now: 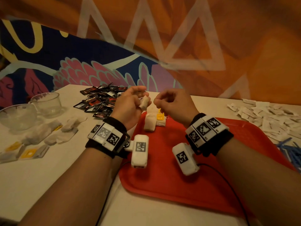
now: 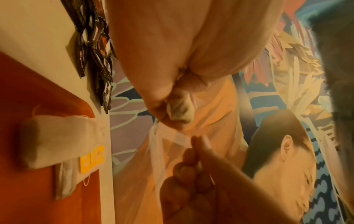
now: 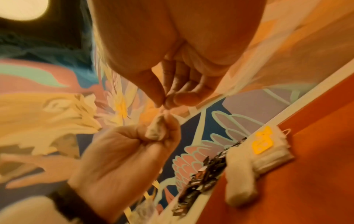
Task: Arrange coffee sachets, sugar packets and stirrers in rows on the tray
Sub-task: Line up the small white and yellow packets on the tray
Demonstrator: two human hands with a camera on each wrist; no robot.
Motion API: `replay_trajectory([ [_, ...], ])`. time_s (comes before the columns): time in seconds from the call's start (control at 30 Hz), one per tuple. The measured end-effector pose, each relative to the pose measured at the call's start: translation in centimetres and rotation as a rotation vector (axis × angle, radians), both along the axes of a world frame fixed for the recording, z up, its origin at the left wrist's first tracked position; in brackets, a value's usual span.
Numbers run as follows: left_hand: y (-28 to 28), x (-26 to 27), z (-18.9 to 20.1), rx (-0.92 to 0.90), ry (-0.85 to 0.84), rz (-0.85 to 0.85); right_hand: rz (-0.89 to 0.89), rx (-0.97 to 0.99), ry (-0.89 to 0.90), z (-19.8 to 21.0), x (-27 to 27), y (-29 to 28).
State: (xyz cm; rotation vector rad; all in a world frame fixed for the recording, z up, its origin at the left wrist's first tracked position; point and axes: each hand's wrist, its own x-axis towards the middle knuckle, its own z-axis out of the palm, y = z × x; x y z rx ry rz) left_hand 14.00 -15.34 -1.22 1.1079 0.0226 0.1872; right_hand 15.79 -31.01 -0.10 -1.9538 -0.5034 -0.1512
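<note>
Red plastic tray point(image 1: 187, 185) lies under both raised hands. The left hand point(image 1: 128, 105) has its fingers curled round a small white tea bag point(image 1: 145, 102), held up above the tray's far edge. Just beside it, the right hand point(image 1: 172, 105) pinches thumb and fingertips together; whether they hold the bag's string is unclear. Below the hands, two more white bags point(image 1: 154, 122) rest on the tray. Dark coffee sachets point(image 1: 101, 100) are heaped beyond the left hand, white sugar packets point(image 1: 267, 115) well off to the right hand's outer side.
</note>
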Motion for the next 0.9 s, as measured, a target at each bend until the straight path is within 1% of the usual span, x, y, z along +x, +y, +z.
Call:
replay_trajectory([
  [0.03,-0.3,-0.2,0.2,0.039,-0.019,-0.019,-0.017,0.056,-0.011,0.0,-0.2,0.0],
  [0.1,-0.9,-0.6,0.4,0.093,-0.061,-0.061,-0.043,0.068,-0.004,-0.3,-0.4,0.1],
  [0.17,-1.4,-1.0,0.6,0.073,-0.094,-0.114,-0.043,0.025,0.009,-0.9,-0.7,0.3],
  [0.23,-1.8,-1.2,0.6,0.054,-0.117,-0.15,-0.038,0.058,0.034,-1.4,-0.8,0.3],
  [0.33,-2.0,-1.2,0.5,0.065,-0.138,-0.162,-0.033,0.163,0.119,-1.4,-0.7,0.2],
  [0.4,-2.1,-1.2,0.4,0.061,-0.153,-0.165,0.012,0.175,0.216,-1.3,-0.6,-0.1],
  [0.47,-2.2,-1.2,0.4,0.072,-0.164,-0.162,0.039,0.169,0.243,-1.3,-0.5,-0.4],
  [0.53,-2.1,-1.1,0.4,0.1,-0.171,-0.149,0.015,0.172,0.175,-1.3,-0.4,-0.8],
  [0.6,-1.7,-0.9,0.2,0.176,-0.17,-0.127,-0.042,0.182,0.082,-1.2,-0.3,-1.2],
  [0.7,-1.4,-0.8,-0.4,0.42,-0.196,-0.099,-0.091,0.223,-0.012,-0.9,-0.3,-1.6],
  [0.77,-1.4,-0.9,-0.7,0.529,-0.239,-0.068,-0.08,0.231,-0.035,-0.8,-0.4,-1.7],
  [0.83,-1.3,-0.8,-0.7,0.545,-0.265,-0.023,-0.055,0.226,-0.036,-0.9,-0.6,-1.8],
  [0.9,-1.1,-0.8,-0.7,0.521,-0.273,-0.029,-0.057,0.225,-0.036,-1.1,-0.6,-1.8],
])
